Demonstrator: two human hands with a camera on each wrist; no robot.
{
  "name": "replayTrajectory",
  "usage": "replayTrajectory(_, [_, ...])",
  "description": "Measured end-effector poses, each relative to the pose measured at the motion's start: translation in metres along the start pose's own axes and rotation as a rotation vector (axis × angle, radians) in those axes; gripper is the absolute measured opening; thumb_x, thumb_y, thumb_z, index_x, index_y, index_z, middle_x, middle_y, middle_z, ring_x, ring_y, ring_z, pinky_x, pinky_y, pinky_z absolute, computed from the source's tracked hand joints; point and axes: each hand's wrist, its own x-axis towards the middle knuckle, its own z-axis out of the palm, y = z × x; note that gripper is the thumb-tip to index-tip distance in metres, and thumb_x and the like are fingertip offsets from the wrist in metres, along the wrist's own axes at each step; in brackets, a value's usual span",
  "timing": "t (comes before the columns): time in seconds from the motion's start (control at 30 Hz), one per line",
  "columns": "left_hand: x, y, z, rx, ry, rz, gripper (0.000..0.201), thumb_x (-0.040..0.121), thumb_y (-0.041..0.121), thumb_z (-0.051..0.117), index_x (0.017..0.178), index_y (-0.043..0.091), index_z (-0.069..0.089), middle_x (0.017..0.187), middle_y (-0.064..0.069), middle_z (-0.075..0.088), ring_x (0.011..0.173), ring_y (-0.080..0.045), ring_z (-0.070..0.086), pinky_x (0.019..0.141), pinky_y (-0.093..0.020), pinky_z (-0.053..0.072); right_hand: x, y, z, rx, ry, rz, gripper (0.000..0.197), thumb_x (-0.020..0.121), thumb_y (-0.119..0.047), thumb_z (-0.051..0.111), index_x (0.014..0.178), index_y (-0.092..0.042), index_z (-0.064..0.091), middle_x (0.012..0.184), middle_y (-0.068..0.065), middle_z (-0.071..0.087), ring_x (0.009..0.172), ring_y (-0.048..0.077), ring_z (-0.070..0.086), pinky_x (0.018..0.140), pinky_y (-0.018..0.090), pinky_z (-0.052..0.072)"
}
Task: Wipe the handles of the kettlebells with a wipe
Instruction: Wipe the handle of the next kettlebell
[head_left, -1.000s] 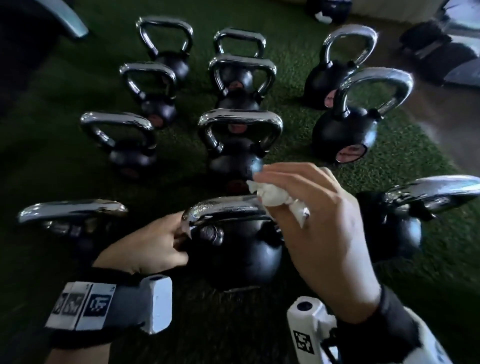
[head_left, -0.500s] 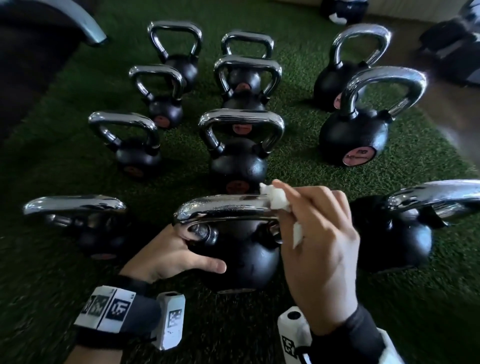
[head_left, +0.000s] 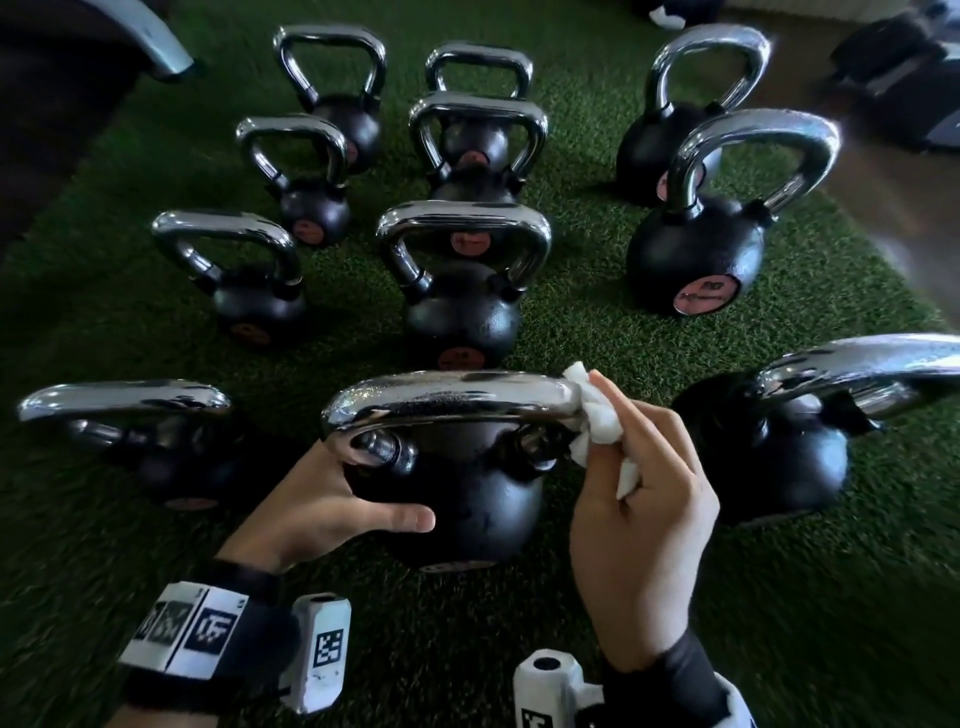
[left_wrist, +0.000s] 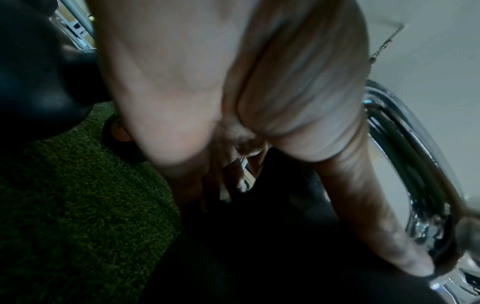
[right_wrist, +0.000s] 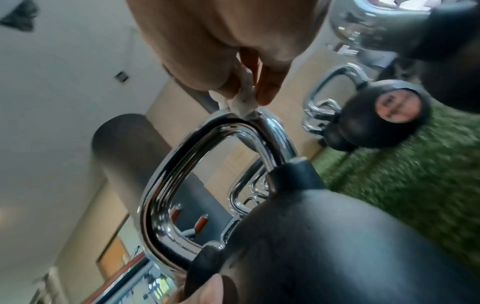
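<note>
The nearest middle kettlebell (head_left: 467, 499) is black with a chrome handle (head_left: 447, 400) and stands on green turf. My left hand (head_left: 332, 493) cups the ball's left side, thumb stretched across its front; the other fingers are hidden behind it. My right hand (head_left: 628, 431) pinches a crumpled white wipe (head_left: 597, 421) and presses it on the handle's right corner. In the right wrist view the wipe (right_wrist: 241, 102) sits on the top bend of the handle (right_wrist: 166, 174), held between thumb and fingers (right_wrist: 270, 86). The left wrist view shows my left hand (left_wrist: 233, 82) against the dark ball, beside the handle (left_wrist: 405, 154).
Several more kettlebells stand on the turf (head_left: 597, 322): one close on the left (head_left: 171, 452), one close on the right (head_left: 769, 452), one just behind (head_left: 462, 312), a bigger one at back right (head_left: 696, 254). Bare wooden floor (head_left: 909, 218) lies beyond the turf's right edge.
My right hand has slid the wipe rightward along the handle to its right corner. My left hand has shifted from the handle's left end onto the ball, thumb across the front.
</note>
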Motion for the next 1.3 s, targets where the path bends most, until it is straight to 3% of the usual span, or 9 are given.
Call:
replayTrajectory(0.1, [-0.004, -0.002, -0.002, 0.068, 0.080, -0.042, 0.061, 0.054, 0.010, 0.100, 0.101, 0.034, 0.071, 0.091, 0.036, 0.074, 0.090, 0.020, 0.066, 0.082, -0.003, 0.050, -0.010, 0.019, 0.003, 0.012, -0.068, 0.159, 0.021, 0.098, 0.000, 0.063, 0.107, -0.011, 0.079, 0.096, -0.009, 0.070, 0.090, -0.001, 0.066, 0.077, 0.007, 0.045])
replayTrajectory(0.2, [-0.010, -0.003, -0.008, 0.256, 0.151, -0.133, 0.090, 0.039, 0.064, 0.100, 0.120, 0.041, 0.069, 0.114, 0.023, 0.074, 0.112, 0.003, 0.067, 0.105, -0.029, 0.052, -0.022, 0.039, 0.003, -0.071, -0.248, 0.204, 0.025, 0.096, -0.002, 0.065, 0.075, -0.017, 0.064, 0.077, -0.009, 0.061, 0.071, 0.006, 0.059, 0.060, 0.013, 0.038])
replayTrajectory(0.33, [-0.024, 0.023, -0.010, 0.601, 0.135, -0.329, 0.049, 0.056, 0.079, 0.082, 0.088, 0.045, 0.068, 0.081, 0.019, 0.069, 0.079, -0.003, 0.064, 0.073, -0.023, 0.051, -0.023, 0.040, -0.017, -0.048, -0.328, 0.226, 0.013, 0.093, -0.015, 0.073, 0.096, -0.025, 0.081, 0.092, -0.016, 0.071, 0.086, 0.002, 0.068, 0.068, 0.009, 0.046])
replayTrajectory(0.43, [-0.032, 0.039, -0.020, 0.632, -0.013, -0.347, 0.039, 0.081, 0.074, 0.065, 0.070, 0.039, 0.077, 0.069, 0.015, 0.075, 0.068, -0.001, 0.069, 0.073, -0.027, 0.054, -0.021, 0.025, -0.033, 0.079, -0.369, 0.298, 0.020, 0.088, -0.015, 0.078, 0.099, -0.032, 0.082, 0.095, -0.017, 0.075, 0.091, 0.002, 0.071, 0.074, 0.015, 0.054])
replayTrajectory(0.57, [-0.042, 0.062, -0.005, -0.077, -0.252, -0.271, 0.043, 0.088, 0.056, 0.055, 0.094, 0.024, 0.084, 0.099, -0.003, 0.082, 0.096, -0.018, 0.078, 0.098, -0.037, 0.059, -0.020, -0.003, -0.034, 0.255, -0.539, 0.300, 0.030, 0.082, -0.005, 0.083, 0.090, -0.034, 0.081, 0.089, -0.013, 0.079, 0.083, 0.009, 0.075, 0.071, 0.028, 0.060])
replayTrajectory(0.87, [-0.041, 0.050, 0.034, -0.642, -0.219, -0.292, 0.041, 0.081, 0.037, 0.068, 0.107, 0.008, 0.081, 0.113, -0.022, 0.077, 0.101, -0.029, 0.077, 0.076, -0.028, 0.063, 0.004, -0.012, -0.020, 0.092, -0.554, -0.045, 0.041, 0.059, 0.000, 0.088, 0.082, -0.032, 0.076, 0.086, -0.011, 0.062, 0.081, 0.012, 0.063, 0.065, 0.022, 0.048])
replayTrajectory(1.1, [-0.059, 0.082, -0.005, -0.489, -0.108, -0.029, 0.033, 0.077, 0.023, 0.072, 0.109, 0.023, 0.081, 0.113, -0.010, 0.079, 0.105, -0.025, 0.077, 0.082, -0.026, 0.063, 0.019, 0.017, -0.049, 0.371, -0.737, 0.070, 0.039, 0.079, -0.007, 0.083, 0.109, -0.017, 0.060, 0.079, -0.001, 0.056, 0.067, 0.019, 0.051, 0.061, 0.032, 0.045])
replayTrajectory(1.2, [-0.067, 0.107, -0.018, -0.257, 0.258, 0.290, 0.031, 0.080, 0.028, 0.071, 0.110, 0.027, 0.082, 0.110, 0.007, 0.080, 0.098, -0.013, 0.078, 0.079, -0.020, 0.061, 0.013, 0.043, -0.029, 0.339, -0.476, 0.280, 0.041, 0.077, -0.026, 0.090, 0.105, -0.023, 0.061, 0.086, -0.002, 0.061, 0.073, 0.018, 0.056, 0.067, 0.032, 0.050])
replayTrajectory(1.3, [-0.057, 0.120, -0.007, 0.242, 0.538, 0.581, 0.032, 0.092, 0.024, 0.072, 0.124, 0.020, 0.074, 0.104, 0.016, 0.079, 0.091, 0.005, 0.074, 0.078, -0.011, 0.059, 0.002, 0.052, 0.006, 0.364, -0.565, 0.342, 0.056, 0.076, -0.042, 0.089, 0.124, -0.031, 0.064, 0.115, -0.009, 0.073, 0.106, 0.010, 0.070, 0.092, 0.039, 0.057])
